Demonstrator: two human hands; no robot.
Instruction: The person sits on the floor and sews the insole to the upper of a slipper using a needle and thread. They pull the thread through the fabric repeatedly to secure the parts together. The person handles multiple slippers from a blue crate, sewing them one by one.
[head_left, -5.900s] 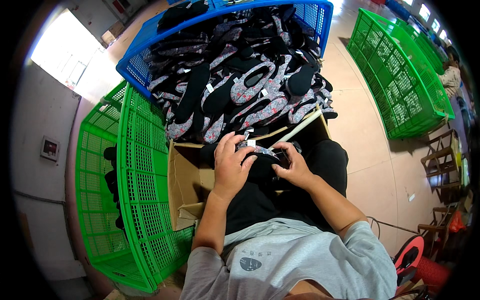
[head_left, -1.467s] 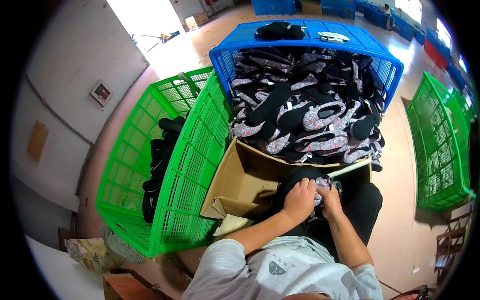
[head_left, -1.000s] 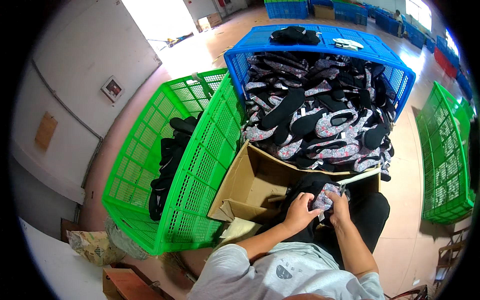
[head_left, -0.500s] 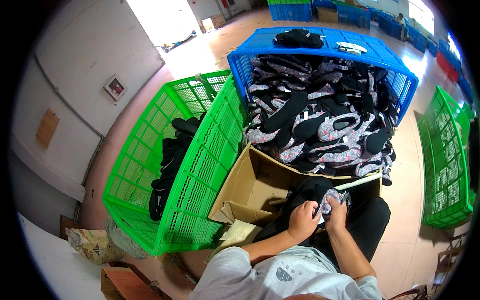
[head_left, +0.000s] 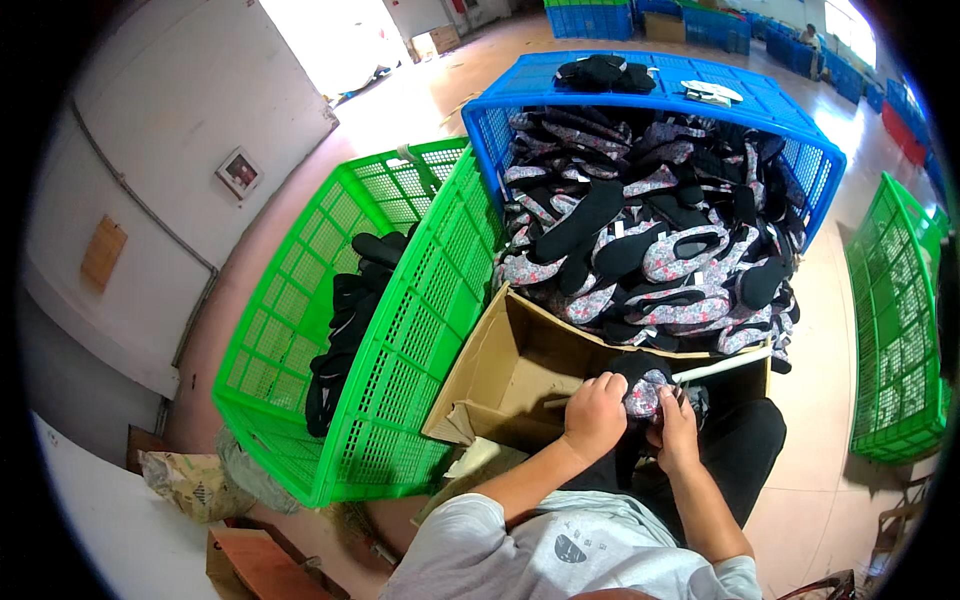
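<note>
A floral slipper (head_left: pixel 648 393) with a black part is held over my lap, above the edge of the cardboard box. My left hand (head_left: pixel 596 415) is closed on its left side, fingers bent over the fabric. My right hand (head_left: pixel 677 430) pinches its right side, thumb and fingers pressed together. A small dark thing shows by the right fingers, too little of it visible to name. Just beyond my hands lies a big heap of similar floral slippers (head_left: pixel 683 255) with black soles, spilling from a blue crate (head_left: pixel 530 85) tipped on its side.
An open cardboard box (head_left: pixel 470 375) stands before my knees, a pale rod (head_left: pixel 725 364) across its right side. On the left, a green crate (head_left: pixel 400 350) holds black slippers (head_left: pixel 345 320). Another green crate (head_left: pixel 895 330) stands right. Black items (head_left: pixel 605 74) lie on the blue crate.
The slipper has turned in my hands and moved slightly farther from me, showing more floral fabric and black. My left hand has shifted a little left and away from my body.
</note>
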